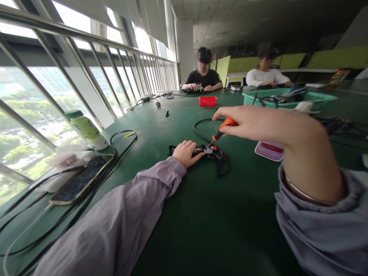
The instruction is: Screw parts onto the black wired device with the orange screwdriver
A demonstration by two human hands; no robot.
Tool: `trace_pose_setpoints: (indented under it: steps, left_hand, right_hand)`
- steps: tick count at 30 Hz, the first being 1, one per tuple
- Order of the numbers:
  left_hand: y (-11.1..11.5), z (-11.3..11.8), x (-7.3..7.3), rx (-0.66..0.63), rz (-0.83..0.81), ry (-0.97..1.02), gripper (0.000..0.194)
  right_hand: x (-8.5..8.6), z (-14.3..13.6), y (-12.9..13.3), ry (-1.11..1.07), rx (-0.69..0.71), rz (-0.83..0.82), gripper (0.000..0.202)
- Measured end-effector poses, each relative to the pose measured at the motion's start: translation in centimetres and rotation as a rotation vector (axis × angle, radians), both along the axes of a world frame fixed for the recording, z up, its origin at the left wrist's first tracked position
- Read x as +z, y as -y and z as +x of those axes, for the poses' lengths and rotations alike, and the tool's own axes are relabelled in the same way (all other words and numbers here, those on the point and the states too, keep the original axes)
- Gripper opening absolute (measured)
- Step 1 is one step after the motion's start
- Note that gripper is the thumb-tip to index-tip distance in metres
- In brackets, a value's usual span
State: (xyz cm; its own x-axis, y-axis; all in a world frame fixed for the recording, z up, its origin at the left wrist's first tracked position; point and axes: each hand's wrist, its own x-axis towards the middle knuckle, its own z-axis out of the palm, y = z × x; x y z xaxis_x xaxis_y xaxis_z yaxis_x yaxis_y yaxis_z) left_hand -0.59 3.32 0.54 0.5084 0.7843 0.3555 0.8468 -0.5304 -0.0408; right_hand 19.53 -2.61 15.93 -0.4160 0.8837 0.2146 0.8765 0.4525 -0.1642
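On the green table [184,214] lies a long black corded device [212,153] with its inner parts and thin coloured wires exposed at the right end. My left hand [185,154] is closed round its body and holds it against the table. A screwdriver [227,123] with an orange and black handle is in my right hand [258,123], gripped near the top of the handle. It tilts down to the left, and its tip meets the exposed end of the device. Just what the tip touches is too small to tell. The device's black cable [198,132] loops behind it.
Left are a phone [83,180], black cables [113,153] and a green-capped bottle [87,130] by the railing. A red box [207,101] and a green basket [319,100] stand farther back. A purple-white case [268,151] lies below my right wrist. Two people sit across the table.
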Motion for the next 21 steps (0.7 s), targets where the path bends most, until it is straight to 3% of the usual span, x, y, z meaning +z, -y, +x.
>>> trace_pose_setpoints:
  steps: [4, 10, 18, 21]
  left_hand:
    - [0.0, 0.0, 0.0, 0.001, -0.002, -0.003, 0.045]
    - [0.0, 0.1, 0.0, 0.01, -0.006, -0.009, 0.044]
    - [0.0, 0.0, 0.0, 0.003, -0.002, -0.004, 0.044]
    - [0.0, 0.1, 0.0, 0.002, 0.002, -0.001, 0.044]
  right_hand:
    - [0.1, 0.2, 0.1, -0.028, -0.036, 0.036, 0.039]
    - [1.0, -0.8, 1.0, 0.042, -0.099, -0.212, 0.036]
    - [0.9, -0.6, 1.1, 0.099, -0.033, -0.07, 0.017]
    - [1.0, -1.1, 1.1, 0.061, -0.085, -0.135, 0.034]
